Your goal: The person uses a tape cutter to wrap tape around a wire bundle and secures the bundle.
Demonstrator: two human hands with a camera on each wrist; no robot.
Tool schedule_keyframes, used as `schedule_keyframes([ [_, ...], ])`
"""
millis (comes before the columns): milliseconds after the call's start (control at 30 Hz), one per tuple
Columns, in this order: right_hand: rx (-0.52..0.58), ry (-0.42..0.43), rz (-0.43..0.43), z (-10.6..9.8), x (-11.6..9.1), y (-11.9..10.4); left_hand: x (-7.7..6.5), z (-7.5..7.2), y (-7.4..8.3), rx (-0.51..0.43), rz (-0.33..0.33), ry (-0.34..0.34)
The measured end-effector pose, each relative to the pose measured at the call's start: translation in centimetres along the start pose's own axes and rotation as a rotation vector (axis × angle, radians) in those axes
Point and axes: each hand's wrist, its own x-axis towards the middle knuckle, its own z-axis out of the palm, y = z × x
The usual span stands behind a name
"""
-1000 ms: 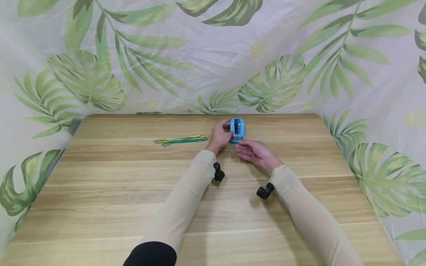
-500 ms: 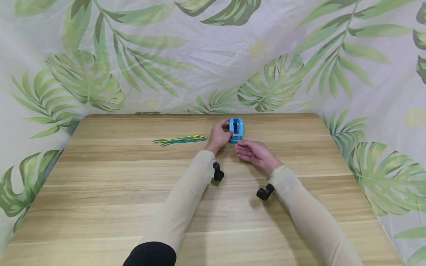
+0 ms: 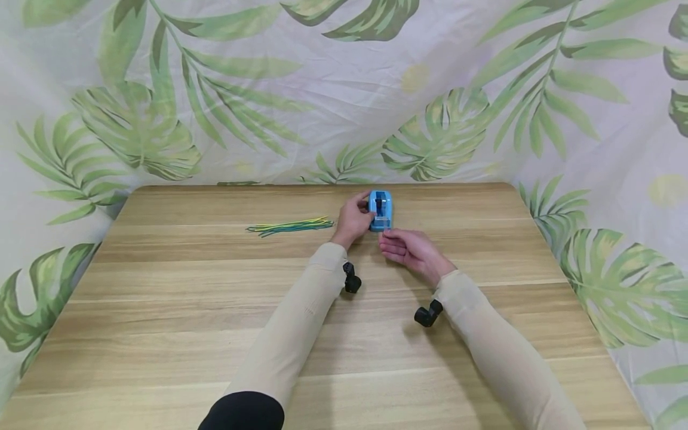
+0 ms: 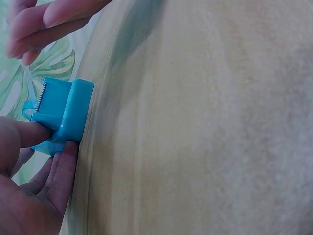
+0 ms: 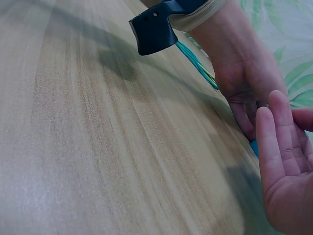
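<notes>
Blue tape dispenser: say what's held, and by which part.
The left hand grips the dispenser by its left side; the right hand appears to pinch the clear tape by its loose end.

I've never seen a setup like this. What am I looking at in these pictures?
There is no robot here, just a person's two bare hands at work. The wide picture comes from a camera on the head, looking forward and down. The other two come from small black devices on the wrists: the left wrist camera and the right wrist camera.

On the wooden table is a blue tape dispenser, held in the left hand's grip. The right hand is just in front of it and seems to pinch a clear strip of tape coming from it. To the left lies a loose bundle of yellow and green strands; I can't tell their material. Behind hangs a leaf-patterned cloth.
</notes>
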Motion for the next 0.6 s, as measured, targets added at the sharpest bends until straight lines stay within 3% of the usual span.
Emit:
schedule_keyframes([
  [600,-0.012,-0.007,-0.003,-0.09,-0.46,0.4,0.25,0.08,-0.32,-0.02,0.035,0.009],
])
